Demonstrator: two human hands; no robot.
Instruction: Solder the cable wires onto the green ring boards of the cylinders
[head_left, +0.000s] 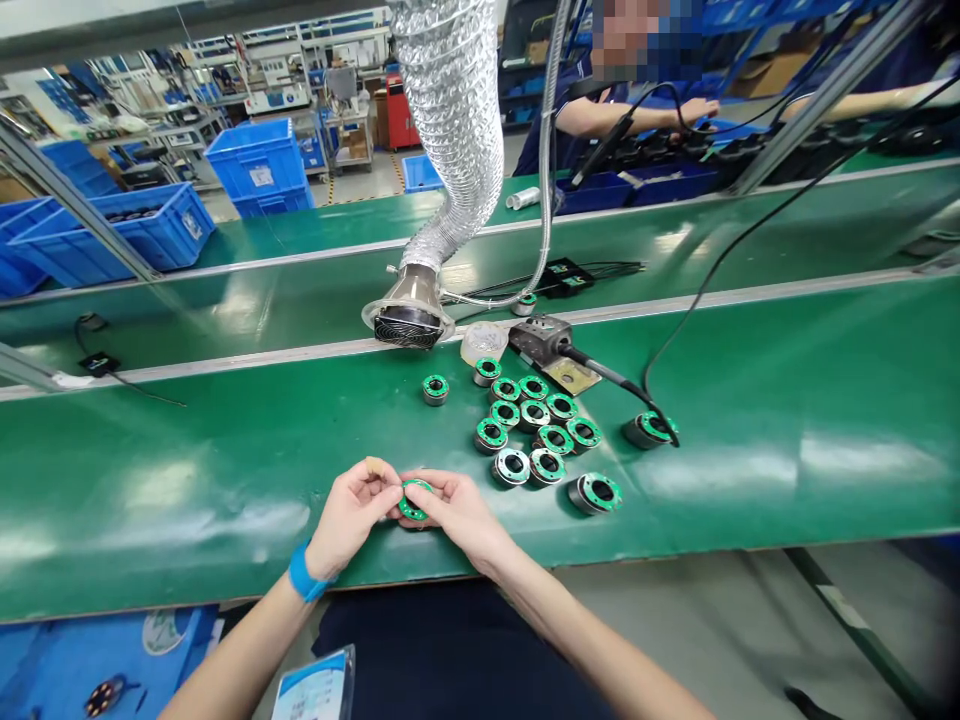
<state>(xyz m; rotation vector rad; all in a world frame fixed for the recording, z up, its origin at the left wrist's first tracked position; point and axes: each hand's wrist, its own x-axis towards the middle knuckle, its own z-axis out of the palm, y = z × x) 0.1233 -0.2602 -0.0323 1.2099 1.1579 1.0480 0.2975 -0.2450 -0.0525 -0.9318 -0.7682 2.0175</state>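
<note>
Between my two hands, near the front edge of the green bench, is a small round motor part with a green ring-shaped circuit board [415,500] on top. My right hand [454,505] is wrapped around it, thumb across the board. From the other side my left hand [356,510], with a blue band on its wrist, pinches at the board's left edge; fingers hide whatever fine piece may be there. Several similar round parts [535,413] stand grouped to the right, boards up. One more part [435,390] stands alone behind my hands, and another [595,494] leans at the right.
A soldering iron [611,375] rests in its holder [540,342], its cable running right. Beside it lies a tape roll [484,343]. A fume hood [409,315] hangs from a silver duct [450,120]. Across the bench, a person [585,120] works near blue bins [667,185].
</note>
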